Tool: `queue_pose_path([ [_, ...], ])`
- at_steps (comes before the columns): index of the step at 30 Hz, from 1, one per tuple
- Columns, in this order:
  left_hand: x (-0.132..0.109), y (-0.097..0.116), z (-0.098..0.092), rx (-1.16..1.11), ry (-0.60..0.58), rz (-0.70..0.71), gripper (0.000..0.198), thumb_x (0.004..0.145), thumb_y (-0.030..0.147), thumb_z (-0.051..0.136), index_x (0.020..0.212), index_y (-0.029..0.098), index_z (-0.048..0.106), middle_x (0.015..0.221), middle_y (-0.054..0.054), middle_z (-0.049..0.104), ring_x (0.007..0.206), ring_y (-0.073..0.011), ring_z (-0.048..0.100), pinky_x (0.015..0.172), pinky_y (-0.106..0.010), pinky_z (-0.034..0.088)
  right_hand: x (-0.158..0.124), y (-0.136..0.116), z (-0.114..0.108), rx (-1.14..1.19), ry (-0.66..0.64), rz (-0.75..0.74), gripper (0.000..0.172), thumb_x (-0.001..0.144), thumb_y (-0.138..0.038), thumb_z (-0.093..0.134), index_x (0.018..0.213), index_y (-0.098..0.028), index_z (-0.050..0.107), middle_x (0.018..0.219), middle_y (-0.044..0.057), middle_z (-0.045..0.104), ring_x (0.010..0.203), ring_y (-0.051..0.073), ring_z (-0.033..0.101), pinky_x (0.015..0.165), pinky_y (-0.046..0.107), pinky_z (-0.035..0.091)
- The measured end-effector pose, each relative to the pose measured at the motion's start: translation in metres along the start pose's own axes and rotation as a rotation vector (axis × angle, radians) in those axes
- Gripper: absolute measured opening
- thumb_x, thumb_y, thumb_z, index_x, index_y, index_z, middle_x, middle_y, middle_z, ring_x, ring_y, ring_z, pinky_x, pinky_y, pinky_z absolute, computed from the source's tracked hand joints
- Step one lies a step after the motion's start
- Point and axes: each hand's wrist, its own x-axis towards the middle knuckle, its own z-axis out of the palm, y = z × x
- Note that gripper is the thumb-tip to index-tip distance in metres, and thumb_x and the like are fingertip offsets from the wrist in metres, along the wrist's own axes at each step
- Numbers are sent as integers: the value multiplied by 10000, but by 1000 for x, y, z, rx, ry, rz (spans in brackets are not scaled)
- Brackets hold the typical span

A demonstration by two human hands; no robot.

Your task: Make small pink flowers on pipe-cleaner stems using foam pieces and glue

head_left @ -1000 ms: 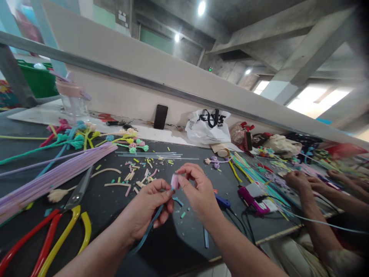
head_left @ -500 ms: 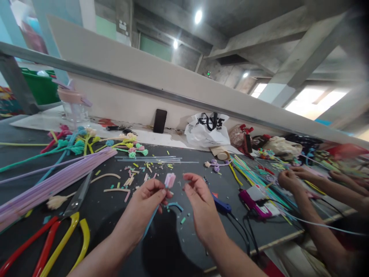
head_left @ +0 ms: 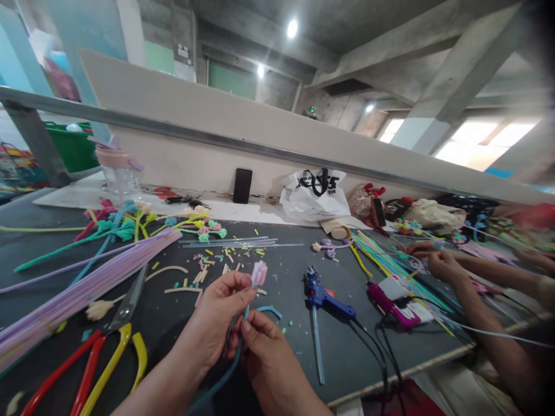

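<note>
A small pink-and-lilac flower head (head_left: 259, 274) made of short fuzzy pieces sits at the top of a blue chenille stem (head_left: 234, 365). My left hand (head_left: 219, 312) pinches the stem just beneath the flower head. Lower down, my right hand (head_left: 265, 341) has its fingers closed on the same stem, close against my left hand. The stem's lower end curves away toward the front edge. Beyond the hands lies a short curved blue chenille piece (head_left: 271, 309). A blue glue gun (head_left: 323, 297) with a clear glue stick lies to the right.
Large scissors (head_left: 124, 315) with red and yellow handles lie at left beside a lilac chenille bundle (head_left: 104, 271). Cut scraps, glue sticks (head_left: 243, 242) and finished flowers (head_left: 125, 222) lie behind. A magenta device (head_left: 392, 303) with cords and a co-worker's hands (head_left: 444, 263) are at right.
My right hand has moved down and left from beside the flower head to grip the stem below it. The glue gun now shows fully.
</note>
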Motion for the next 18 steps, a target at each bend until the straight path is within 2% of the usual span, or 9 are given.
queue_pose_path([
  [4,-1,4,0,-57,-99,-31,192,696,270,668,730,171,506,637,33,566,386,-26,417,350,-134,329,-4,-6,-4,86,-22,145,281,685,-401,695,732,-170,543,490,-59,500,356,45,359,380,180,314],
  [9,0,3,-1,-80,-190,-20,156,744,278,633,730,142,558,632,10,571,440,-30,433,425,-142,346,-8,-14,-9,187,-142,218,225,744,-362,655,757,-182,521,474,-86,436,339,12,205,327,133,180],
  [15,0,1,-2,-73,-221,-36,162,768,275,606,710,135,549,636,-8,581,453,-41,448,420,-147,352,-6,-13,-17,252,-263,280,140,800,-301,597,775,-184,523,457,-94,384,344,17,162,330,128,162],
  [18,0,2,-2,-33,-212,-57,190,773,305,595,703,149,514,656,-14,599,408,-34,426,355,-138,306,-6,-7,-20,226,-266,308,175,820,-349,570,783,-183,529,475,-85,418,341,15,182,332,122,182],
])
